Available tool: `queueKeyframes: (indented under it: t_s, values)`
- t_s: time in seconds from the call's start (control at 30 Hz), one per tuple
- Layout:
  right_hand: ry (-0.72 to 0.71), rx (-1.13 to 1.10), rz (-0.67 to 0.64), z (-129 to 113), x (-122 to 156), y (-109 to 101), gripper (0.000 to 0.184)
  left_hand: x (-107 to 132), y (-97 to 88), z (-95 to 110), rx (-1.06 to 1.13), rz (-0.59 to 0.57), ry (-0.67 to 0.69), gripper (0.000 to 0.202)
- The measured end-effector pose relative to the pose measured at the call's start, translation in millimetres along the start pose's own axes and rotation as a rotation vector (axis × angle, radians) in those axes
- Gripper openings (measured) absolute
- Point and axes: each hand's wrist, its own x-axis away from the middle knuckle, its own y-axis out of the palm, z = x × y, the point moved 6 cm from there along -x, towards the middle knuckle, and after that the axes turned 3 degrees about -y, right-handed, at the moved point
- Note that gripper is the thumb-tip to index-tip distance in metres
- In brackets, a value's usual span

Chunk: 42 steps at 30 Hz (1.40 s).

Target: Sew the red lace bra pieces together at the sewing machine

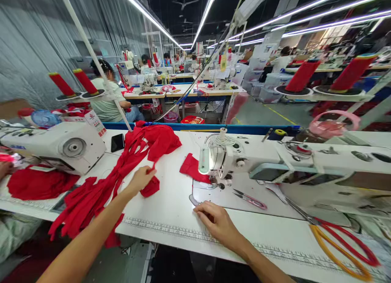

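Observation:
My left hand [142, 180] is closed, pinching a strip of red fabric [150, 188] over the white table. A long heap of red fabric pieces [122, 169] lies beside that hand and hangs over the front edge. My right hand [217, 225] rests near the ruler strip with its fingers curled in; whether anything is between them is hidden. Just beyond it, another red fabric piece [194, 168] reaches under the needle area of the white sewing machine [241, 156]. Thread snips [250, 198] lie on the machine's bed plate, right of my right hand.
Large scissors [339, 242] with red and orange handles lie at right. A phone [117, 143] is behind the fabric heap. At left, another sewing machine [73, 146] stands over red fabric [39, 183], with a person's hand at the edge. Red thread cones [302, 76] stand above.

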Motion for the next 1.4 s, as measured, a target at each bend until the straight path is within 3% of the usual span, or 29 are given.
queueKeyframes:
  t_s: [0.1,0.2,0.3,0.37,0.47,0.57,0.63,0.73,0.8,0.83,0.93,1.03,1.1,1.17,1.2,1.27,1.33,1.4]
  values:
    - [0.039,-0.01,0.002,-4,4,-3,0.021,12,-21.4,48,0.056,-0.02,0.054,0.028]
    - [0.069,-0.106,-0.001,-18,1,0,0.019,39,-24.1,70,0.173,-0.045,0.118,0.016]
    - [0.046,-0.256,0.071,-44,-12,8,0.026,81,1.6,42,0.291,-0.148,0.02,0.024]
    - [0.032,-0.366,0.101,-60,-21,19,0.051,109,25.6,7,0.262,-0.23,-0.084,0.032]
    - [0.124,-0.646,-0.066,-69,-24,43,0.07,132,44.4,-31,0.24,-0.257,-0.08,0.048]
    - [0.348,-0.856,-0.256,-61,-2,47,0.059,125,37.1,-35,0.262,-0.225,-0.084,0.046]
    - [0.461,-0.852,-0.305,-51,21,27,0.049,108,18.9,-25,0.33,-0.148,-0.113,0.034]
    - [0.529,-0.757,-0.264,-36,48,-29,0.042,77,-16.7,-12,0.391,0.008,-0.188,0.027]
    - [0.555,-0.694,-0.225,-24,57,-67,0.047,56,-38.4,-6,0.349,0.064,-0.172,0.026]
    - [0.57,-0.649,-0.214,-17,59,-83,0.05,47,-51.7,-3,0.27,0.135,-0.103,0.026]
    - [0.615,-0.428,-0.191,10,58,-116,0.054,24,-69.4,0,-0.261,0.127,0.015,0.034]
    - [0.56,-0.115,-0.199,32,53,-127,0.051,18,-67.2,-11,-0.983,0.006,-0.048,0.056]
    - [0.491,0.061,-0.223,38,49,-128,0.05,26,-55.6,-12,-1.443,0.048,0.063,0.062]
    - [0.444,0.142,-0.273,39,47,-126,0.051,45,-23.6,-12,-1.678,0.158,0.423,0.053]
    - [0.428,0.151,-0.308,37,45,-126,0.052,60,0.8,-17,-1.594,0.12,0.687,0.044]
    - [0.38,0.17,-0.376,31,41,-129,0.05,95,51.9,-42,-1.302,-0.226,1.115,0.04]
    - [0.339,0.289,-0.416,25,34,-136,0.045,117,90.1,-78,-1.217,-0.546,1.26,0.04]
    - [0.359,0.577,-0.377,24,27,-146,0.039,126,111.7,-103,-1.204,-0.683,1.285,0.051]
